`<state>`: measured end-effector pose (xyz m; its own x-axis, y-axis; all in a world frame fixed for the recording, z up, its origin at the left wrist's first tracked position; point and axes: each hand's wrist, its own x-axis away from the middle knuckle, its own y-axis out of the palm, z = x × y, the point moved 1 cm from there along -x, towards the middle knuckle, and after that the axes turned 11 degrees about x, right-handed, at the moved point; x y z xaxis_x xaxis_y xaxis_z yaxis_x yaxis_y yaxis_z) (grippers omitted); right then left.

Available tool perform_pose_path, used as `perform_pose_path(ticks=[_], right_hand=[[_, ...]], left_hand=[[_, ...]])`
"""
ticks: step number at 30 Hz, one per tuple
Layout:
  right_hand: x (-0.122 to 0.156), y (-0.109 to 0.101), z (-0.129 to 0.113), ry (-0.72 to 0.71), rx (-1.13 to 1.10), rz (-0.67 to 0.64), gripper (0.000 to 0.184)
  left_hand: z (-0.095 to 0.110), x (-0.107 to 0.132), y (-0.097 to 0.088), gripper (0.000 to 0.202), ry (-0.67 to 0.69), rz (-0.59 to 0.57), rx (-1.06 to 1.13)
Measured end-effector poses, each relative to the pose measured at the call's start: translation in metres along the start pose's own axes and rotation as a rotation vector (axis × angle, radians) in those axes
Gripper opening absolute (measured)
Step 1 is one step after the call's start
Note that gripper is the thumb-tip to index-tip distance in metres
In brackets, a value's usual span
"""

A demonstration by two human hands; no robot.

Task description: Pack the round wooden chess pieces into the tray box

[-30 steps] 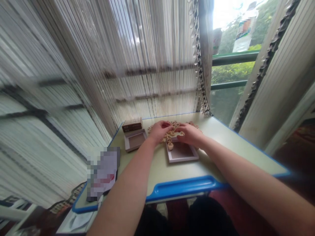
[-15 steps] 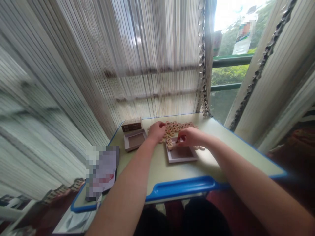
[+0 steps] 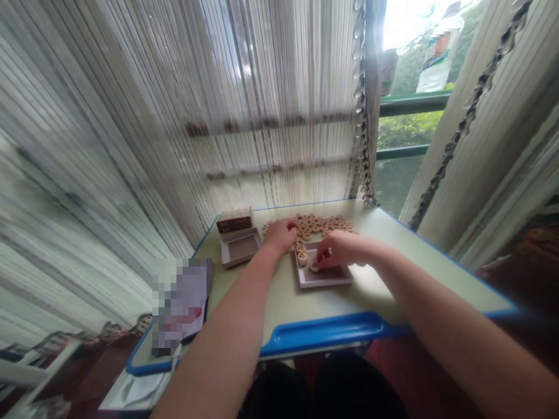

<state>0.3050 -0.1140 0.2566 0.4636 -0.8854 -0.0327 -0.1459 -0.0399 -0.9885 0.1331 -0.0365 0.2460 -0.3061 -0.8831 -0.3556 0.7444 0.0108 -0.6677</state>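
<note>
Round wooden xiangqi pieces [image 3: 312, 224] lie in a loose heap on the desk, some with dark red characters. My right hand [image 3: 340, 249] is over a shallow box lid with a brown floor [image 3: 332, 274], its fingertips down on a wooden piece [image 3: 314, 266] inside the lid. My left hand [image 3: 280, 235] rests curled at the heap's near left edge, with its fingers hidden. A few pieces [image 3: 301, 253] sit at the lid's far left corner.
A second shallow lid [image 3: 239, 247] and a small brown box [image 3: 234, 220] stand left of the heap. The pale desk [image 3: 283, 305] has a blue edge and a blue front groove [image 3: 323, 333]. A pixelated sheet [image 3: 181, 305] lies at its left. Bead curtains and an open window stand behind.
Since a second ago, my hands have moved apart. My right hand has come nearer and down into the lid, and my left hand has stayed by the heap's edge.
</note>
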Motion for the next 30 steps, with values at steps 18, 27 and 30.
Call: perform_pose_path(ticks=[18,27,30], right_hand=[[-0.004,0.007,-0.017,-0.143,0.036,0.073,0.014],[-0.006,0.008,-0.019,-0.134,0.043,0.053,0.021],[-0.006,0.008,-0.021,-0.124,0.031,0.042,0.022]], left_hand=[[-0.001,0.0,0.003,0.024,0.032,-0.044,-0.07],[0.002,0.002,0.002,0.025,0.049,-0.066,-0.115],[0.003,0.002,0.001,0.025,0.04,-0.067,-0.118]])
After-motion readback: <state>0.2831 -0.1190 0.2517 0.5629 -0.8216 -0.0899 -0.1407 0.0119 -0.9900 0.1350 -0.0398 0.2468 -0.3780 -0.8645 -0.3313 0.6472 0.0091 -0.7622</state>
